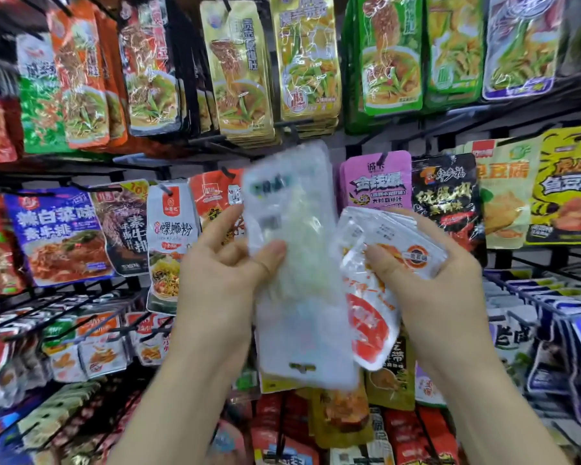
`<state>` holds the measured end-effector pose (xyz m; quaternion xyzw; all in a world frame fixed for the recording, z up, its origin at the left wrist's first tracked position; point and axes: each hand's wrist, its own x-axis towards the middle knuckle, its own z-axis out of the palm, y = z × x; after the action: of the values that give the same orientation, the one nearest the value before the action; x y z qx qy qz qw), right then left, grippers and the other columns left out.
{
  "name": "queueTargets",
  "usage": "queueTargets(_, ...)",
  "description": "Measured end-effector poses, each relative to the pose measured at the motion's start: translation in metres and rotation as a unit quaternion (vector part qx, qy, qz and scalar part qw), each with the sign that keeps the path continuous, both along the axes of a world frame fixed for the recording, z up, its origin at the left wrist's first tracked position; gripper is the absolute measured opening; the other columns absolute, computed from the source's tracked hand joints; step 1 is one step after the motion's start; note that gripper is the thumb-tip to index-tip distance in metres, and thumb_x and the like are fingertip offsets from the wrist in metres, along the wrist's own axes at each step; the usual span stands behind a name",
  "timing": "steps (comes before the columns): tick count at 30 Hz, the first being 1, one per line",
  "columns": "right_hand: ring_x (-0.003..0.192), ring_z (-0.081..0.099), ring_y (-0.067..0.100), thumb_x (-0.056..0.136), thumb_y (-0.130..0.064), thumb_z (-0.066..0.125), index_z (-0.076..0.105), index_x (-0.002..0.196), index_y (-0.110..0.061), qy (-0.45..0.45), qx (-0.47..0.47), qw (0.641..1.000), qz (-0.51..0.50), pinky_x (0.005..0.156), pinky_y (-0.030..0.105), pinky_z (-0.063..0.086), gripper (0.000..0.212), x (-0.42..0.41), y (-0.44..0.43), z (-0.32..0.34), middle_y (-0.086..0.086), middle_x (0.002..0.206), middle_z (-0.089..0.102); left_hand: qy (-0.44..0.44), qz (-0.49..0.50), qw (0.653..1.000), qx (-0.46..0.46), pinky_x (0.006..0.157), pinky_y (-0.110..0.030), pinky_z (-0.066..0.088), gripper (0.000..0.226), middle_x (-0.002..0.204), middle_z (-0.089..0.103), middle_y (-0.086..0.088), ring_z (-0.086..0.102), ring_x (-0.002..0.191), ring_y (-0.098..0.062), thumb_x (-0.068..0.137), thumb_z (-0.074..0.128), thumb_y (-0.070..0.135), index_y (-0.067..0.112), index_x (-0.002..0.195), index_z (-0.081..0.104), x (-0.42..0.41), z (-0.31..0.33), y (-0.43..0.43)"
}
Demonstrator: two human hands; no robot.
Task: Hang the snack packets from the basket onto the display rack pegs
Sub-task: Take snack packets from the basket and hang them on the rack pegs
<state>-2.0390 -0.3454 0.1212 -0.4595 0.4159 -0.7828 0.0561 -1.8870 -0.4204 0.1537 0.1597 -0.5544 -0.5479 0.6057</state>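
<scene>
My left hand (222, 263) grips a long whitish snack packet (299, 297), blurred by motion and held upright in front of the display rack; its hanging hole seems to be at the lower end. To its right, my right hand (430, 273) holds a fanned stack of white-and-red snack packets (376, 297), thumb on top. Both hands are at mid-height in front of the rack's middle row. A black peg (294, 130) juts out just above the whitish packet. No basket is in view.
The black wire display rack (81, 162) fills the view, its pegs crowded with hanging packets: green and gold ones above, a purple packet (376, 182) and a black packet (445, 196) right of my hands, a white noodle packet (171, 236) to the left, more rows below.
</scene>
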Motion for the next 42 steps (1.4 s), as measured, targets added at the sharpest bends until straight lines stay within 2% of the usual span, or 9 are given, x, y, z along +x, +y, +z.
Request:
queueTargets(3,0.091,0.062,-0.014,0.081,-0.008,0.073,0.053,0.122,-0.046,0.022,0.031,0.999,-0.021,0.065,0.015,0.056,0.059,-0.010,0.011,-0.005,-0.051,0.104,0.052,0.085,-0.061,0.991,-0.080,0.070,-0.035,0.059,0.020,0.082,0.075,-0.003,0.071,0.076,-0.018,0.064,0.068,0.003,0.009,0.082,0.074,0.016,0.025,-0.001)
queueTargets(5,0.079,0.069,0.003,0.082,-0.007,0.072,0.065,0.098,-0.041,0.020,0.066,0.997,0.016,0.054,0.025,0.056,0.039,-0.015,0.014,-0.009,-0.027,0.113,0.063,0.081,-0.064,0.971,-0.218,0.081,-0.044,0.057,0.009,0.086,0.074,0.001,0.069,0.087,-0.021,0.066,0.079,0.009,0.013,0.073,0.076,0.024,0.034,0.001)
queueTargets(8,0.073,0.069,0.028,0.083,0.005,0.068,0.073,0.078,-0.022,0.014,0.100,0.995,0.022,0.063,0.051,0.059,0.028,-0.016,0.009,-0.012,0.005,0.092,0.074,-0.051,-0.051,0.917,-0.392,0.084,-0.031,0.050,0.017,0.096,0.065,0.006,0.061,0.098,-0.017,0.068,0.079,0.031,0.014,0.068,0.077,0.020,0.020,0.003)
queueTargets(12,0.060,0.064,0.016,0.076,0.006,0.065,0.076,0.070,-0.018,-0.018,0.069,0.993,0.090,0.056,0.026,0.051,0.027,-0.014,0.009,-0.003,0.004,0.072,0.073,-0.209,0.082,0.843,-0.488,0.084,-0.039,0.049,0.027,0.108,0.059,0.013,0.058,0.104,-0.027,0.072,0.073,0.000,0.024,0.083,0.075,0.009,-0.017,-0.020)
queueTargets(18,0.070,0.061,0.027,0.089,0.000,0.050,0.073,0.076,-0.002,-0.101,0.055,0.991,0.075,0.065,0.038,0.046,0.026,-0.008,0.001,-0.006,0.016,0.078,0.071,-0.226,0.155,0.821,-0.501,0.073,-0.018,0.049,0.033,0.101,0.064,0.002,0.061,0.091,-0.008,0.078,0.061,0.000,0.027,0.069,0.075,0.011,-0.022,-0.008)
queueTargets(22,0.047,0.058,0.017,0.094,-0.032,0.058,0.068,0.066,-0.002,-0.087,0.035,0.995,0.039,0.043,0.027,0.041,0.042,0.004,0.006,-0.002,0.005,0.056,0.064,-0.232,0.169,0.839,-0.462,0.070,-0.016,0.047,0.031,0.092,0.064,0.003,0.061,0.088,-0.009,0.065,0.069,-0.010,0.020,0.063,0.076,0.005,-0.032,-0.005)
queueTargets(30,0.045,0.053,-0.006,0.082,-0.010,0.071,0.067,0.057,-0.027,0.075,0.047,0.996,0.008,0.048,0.004,0.039,0.030,0.001,0.010,0.007,-0.017,0.050,0.061,-0.177,0.021,0.975,-0.132,0.071,-0.022,0.056,0.040,0.095,0.073,0.003,0.071,0.086,-0.013,0.090,0.057,-0.005,0.030,0.087,0.076,0.014,0.004,-0.014)
queueTargets(34,0.052,0.058,-0.005,0.081,-0.009,0.073,0.069,0.063,-0.028,0.148,0.053,0.987,0.024,0.053,0.004,0.040,0.026,0.002,0.007,0.015,-0.019,0.055,0.064,-0.183,-0.022,0.976,-0.118,0.062,-0.024,0.054,0.024,0.083,0.075,0.001,0.071,0.073,-0.012,0.076,0.069,0.030,0.025,0.100,0.069,-0.005,0.020,-0.016)
queueTargets(42,0.058,0.061,-0.006,0.070,-0.033,0.075,0.070,0.064,-0.028,0.152,0.107,0.982,-0.018,0.051,0.005,0.043,0.009,-0.009,-0.005,0.036,-0.021,0.065,0.069,-0.060,-0.020,0.997,-0.049,0.067,-0.044,0.060,0.015,0.077,0.074,-0.013,0.069,0.066,-0.024,0.067,0.075,0.019,0.008,0.078,0.071,-0.031,0.044,-0.034)
